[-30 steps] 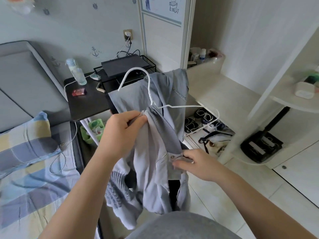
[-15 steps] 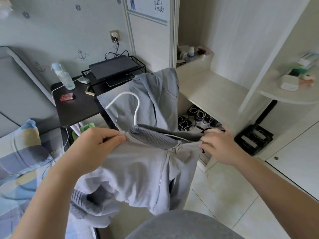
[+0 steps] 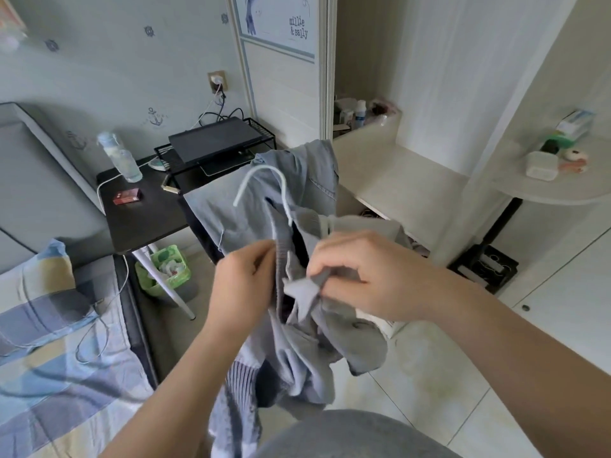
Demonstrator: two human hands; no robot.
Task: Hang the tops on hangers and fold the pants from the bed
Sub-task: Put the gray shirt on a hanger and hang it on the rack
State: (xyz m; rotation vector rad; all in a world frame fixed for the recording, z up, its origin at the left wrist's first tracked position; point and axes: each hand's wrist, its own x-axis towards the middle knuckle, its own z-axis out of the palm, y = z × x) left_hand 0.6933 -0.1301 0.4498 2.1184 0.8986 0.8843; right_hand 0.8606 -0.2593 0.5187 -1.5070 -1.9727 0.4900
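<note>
A light grey jacket (image 3: 297, 358) with a ribbed collar hangs bunched in front of me on a white hanger (image 3: 264, 180), whose hook sticks up above the collar. My left hand (image 3: 244, 285) grips the jacket's collar edge on the left. My right hand (image 3: 360, 276) pinches a front flap of the jacket close beside the left hand. Behind them a pair of blue denim pants (image 3: 264, 193) is draped over a dark chair back. The bed (image 3: 49, 342) with a blue and yellow plaid cover lies at the lower left.
A black side table (image 3: 148, 213) carries a water bottle (image 3: 120, 157), a red box and a laptop on a wire rack. A green bin (image 3: 165, 269) stands under it. The open wardrobe shelf (image 3: 406, 180) is at right, with a rounded shelf (image 3: 555, 186) of small items.
My hands have come together at the collar, the right hand moving left from the jacket's far shoulder. The jacket went from spread wide to bunched, and the hanger hook tilted.
</note>
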